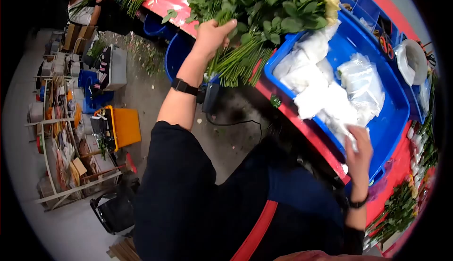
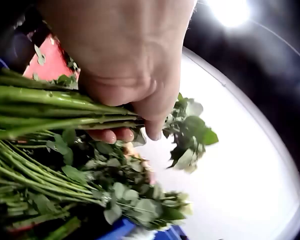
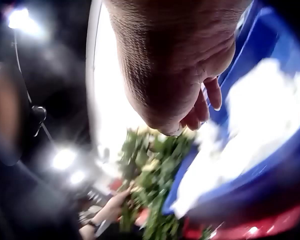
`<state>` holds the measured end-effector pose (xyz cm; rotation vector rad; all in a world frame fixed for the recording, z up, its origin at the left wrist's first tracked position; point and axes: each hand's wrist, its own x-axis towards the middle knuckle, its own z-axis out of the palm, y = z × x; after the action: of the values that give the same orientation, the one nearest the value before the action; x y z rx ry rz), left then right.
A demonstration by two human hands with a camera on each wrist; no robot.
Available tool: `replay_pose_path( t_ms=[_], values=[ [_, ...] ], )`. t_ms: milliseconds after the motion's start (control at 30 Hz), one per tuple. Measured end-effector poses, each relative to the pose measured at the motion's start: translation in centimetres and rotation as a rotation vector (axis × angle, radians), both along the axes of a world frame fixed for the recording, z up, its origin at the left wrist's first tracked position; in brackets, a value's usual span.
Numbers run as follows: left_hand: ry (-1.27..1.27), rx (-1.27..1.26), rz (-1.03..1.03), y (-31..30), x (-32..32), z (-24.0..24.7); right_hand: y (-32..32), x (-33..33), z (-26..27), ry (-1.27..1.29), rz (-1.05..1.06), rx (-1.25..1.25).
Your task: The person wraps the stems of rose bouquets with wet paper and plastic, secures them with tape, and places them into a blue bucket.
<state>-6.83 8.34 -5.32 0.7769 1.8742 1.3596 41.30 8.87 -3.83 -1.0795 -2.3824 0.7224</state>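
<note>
My left hand (image 1: 214, 37) grips a bundle of green stems (image 2: 55, 107) with leafy tops, thumb and fingers round it in the left wrist view. The bundle lies among other leafy cut flowers (image 1: 273, 1), with a cream rose (image 1: 332, 5) at their right end. My right hand (image 1: 359, 152) is over the near edge of a blue tray (image 1: 396, 105). Its loosely bent fingers (image 3: 202, 107) point toward crumpled white wadding (image 1: 325, 96), with nothing visible between them in the right wrist view. A clear plastic bag of white material (image 1: 362, 86) lies beside the wadding.
The tray stands on a red-covered table (image 1: 314, 138). Beyond it are a blue compartment box (image 1: 361, 6), scissors (image 1: 386, 46) and a white bowl (image 1: 410, 63). More flowers (image 1: 396, 209) lie at the right. A blue bucket (image 1: 175, 55) and orange crate (image 1: 126, 126) stand left; another person (image 1: 82, 8) works behind.
</note>
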Motion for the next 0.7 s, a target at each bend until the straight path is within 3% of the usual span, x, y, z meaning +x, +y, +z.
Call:
replay_pose_path(
  t_ms=[100,200,267,300,333,400,433,467,533,567,633,700],
  values=[
    [-0.311,0.134,-0.021,-2.8,3.3,3.4,-0.7,-11.5,0.4,0.159,0.367,-0.225],
    [-0.667,0.395,-0.052,-5.1,7.4,5.6,-2.4,-19.5,-0.6,0.292,0.452,-0.389],
    [-0.611,0.471,-0.09,-7.0,10.3,6.5,-4.1,-22.5,-1.2,0.446,0.466,-0.611],
    [-0.574,0.516,-0.099,-7.7,11.4,6.6,-4.7,-22.8,-1.4,0.396,0.437,-0.79],
    [-0.548,0.545,-0.067,-8.8,11.1,5.2,-5.2,-22.4,-1.5,0.399,0.459,-0.721],
    [-0.268,0.289,-0.221,-13.1,10.9,5.6,-5.6,-20.4,-2.2,0.321,0.481,-0.502],
    [0.174,0.002,-0.347,-15.5,9.9,6.1,-5.5,-19.2,-2.6,0.239,0.481,-0.388],
    [0.399,-0.355,-0.451,-16.7,10.7,8.5,-5.4,-18.0,-2.9,0.157,0.486,-0.275],
    [0.479,-0.326,-0.373,-18.5,14.1,9.8,-5.1,-16.2,-2.0,-0.033,0.492,-0.168],
    [0.619,-0.249,-0.435,-18.5,15.7,10.6,-5.1,-15.5,-1.8,-0.011,0.521,-0.107],
    [1.245,0.023,-0.755,-14.8,18.3,12.0,-5.1,-14.2,-1.7,0.034,0.58,0.014],
    [1.165,-0.102,-0.91,-13.0,18.4,8.0,-5.4,-13.2,-2.3,-0.002,0.601,0.045]
  ],
)
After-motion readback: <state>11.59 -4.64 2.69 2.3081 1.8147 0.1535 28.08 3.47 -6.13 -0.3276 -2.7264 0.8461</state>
